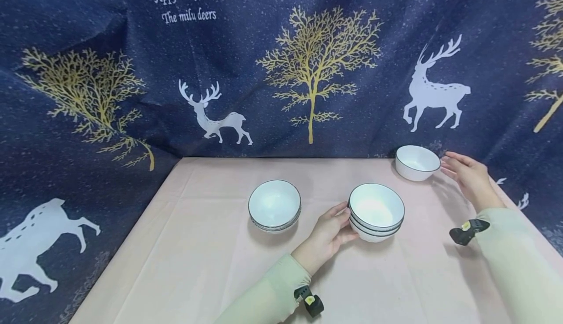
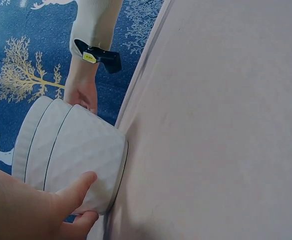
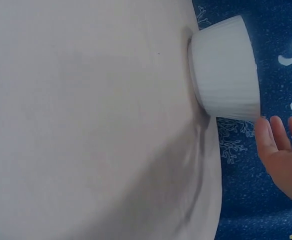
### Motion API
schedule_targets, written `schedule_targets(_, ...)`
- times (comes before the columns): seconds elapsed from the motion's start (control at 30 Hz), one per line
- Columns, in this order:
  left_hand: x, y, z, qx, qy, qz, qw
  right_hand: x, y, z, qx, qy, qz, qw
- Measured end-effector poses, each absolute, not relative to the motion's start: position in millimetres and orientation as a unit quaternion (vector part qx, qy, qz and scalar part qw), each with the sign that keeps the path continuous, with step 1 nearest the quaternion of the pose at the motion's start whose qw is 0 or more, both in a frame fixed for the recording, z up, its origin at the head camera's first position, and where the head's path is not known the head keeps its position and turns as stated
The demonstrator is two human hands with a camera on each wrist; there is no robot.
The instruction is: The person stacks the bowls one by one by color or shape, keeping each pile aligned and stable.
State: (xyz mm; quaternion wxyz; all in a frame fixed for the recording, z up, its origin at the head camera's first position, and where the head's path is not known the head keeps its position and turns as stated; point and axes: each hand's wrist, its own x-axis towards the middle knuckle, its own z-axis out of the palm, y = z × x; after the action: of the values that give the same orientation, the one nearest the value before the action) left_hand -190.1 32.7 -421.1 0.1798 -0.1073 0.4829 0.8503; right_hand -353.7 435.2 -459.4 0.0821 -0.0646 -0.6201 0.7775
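Observation:
Three nested white bowls with dark rims [image 1: 377, 209] stand on the table in front of the left hand [image 1: 323, 238]. Its fingers and thumb lie against the left side of this stack; the left wrist view shows the thumb extended on the textured outer wall of the stack [image 2: 86, 150]. A single white bowl with a ribbed side [image 3: 225, 70] stands at the far right of the table. Beside its right rim is the right hand [image 1: 470, 177], with extended fingers spread. The fingertips are at the rim; whether they touch it I cannot tell.
Another stack of shallower white bowls [image 1: 274, 204] stands left of the middle. A pale pink cloth [image 1: 184, 255] covers the table. Behind it hangs a dark blue curtain [image 1: 246, 60] printed with deer and trees.

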Motion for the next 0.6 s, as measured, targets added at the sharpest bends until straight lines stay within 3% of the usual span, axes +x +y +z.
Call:
schedule_targets(0.3,-190.5,32.5,-422.0,-0.11,0.488,0.847,0.179,-314.4,389.3,-415.8,-0.08,-0.643,0.761,0.037)
schedule_targets(0.6,-190.5,32.8,-421.5,-0.112,0.481,0.851,0.178,-314.4,377.2,-416.5,-0.115,-0.573,0.811,-0.021)
